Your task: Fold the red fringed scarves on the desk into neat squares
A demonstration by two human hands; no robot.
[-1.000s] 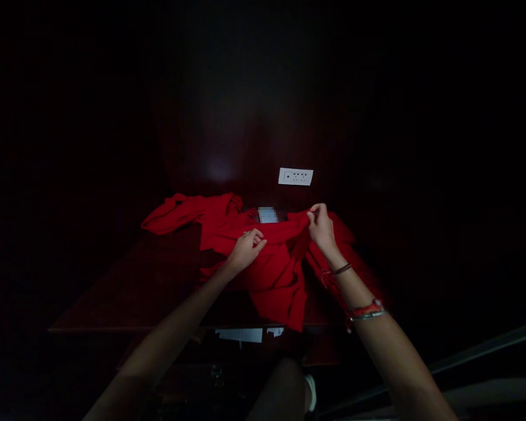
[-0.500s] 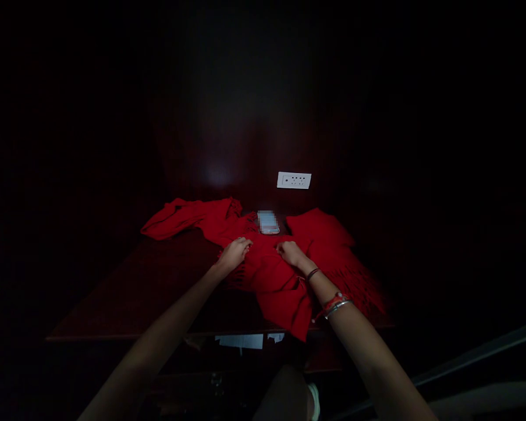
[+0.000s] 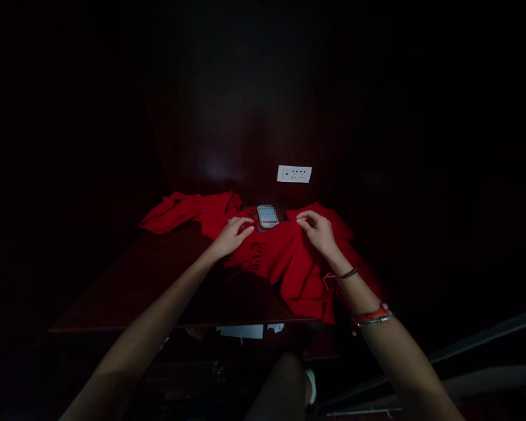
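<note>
A red fringed scarf [image 3: 289,266] lies rumpled across the dark table, and one corner reaches its front edge. My left hand [image 3: 233,236] is over the left part of the cloth, with thumb and fingers apart and nothing visible between them. At the right, my right hand [image 3: 319,231] pinches the upper edge of the scarf between thumb and fingers; the exact grip is hard to see in the dim light. A lit phone [image 3: 268,216] lies between my two hands, just behind the cloth.
The dark red table [image 3: 127,286] ends at a front edge below my forearms. A white socket panel [image 3: 294,173] is on the wall behind. Pale papers [image 3: 241,331] show under the tabletop. My leg and a light shoe [image 3: 311,386] are below.
My right hand has moved right and away from me, and the scarf's middle and front corner have shifted right. My left hand has opened and moved slightly farther back.
</note>
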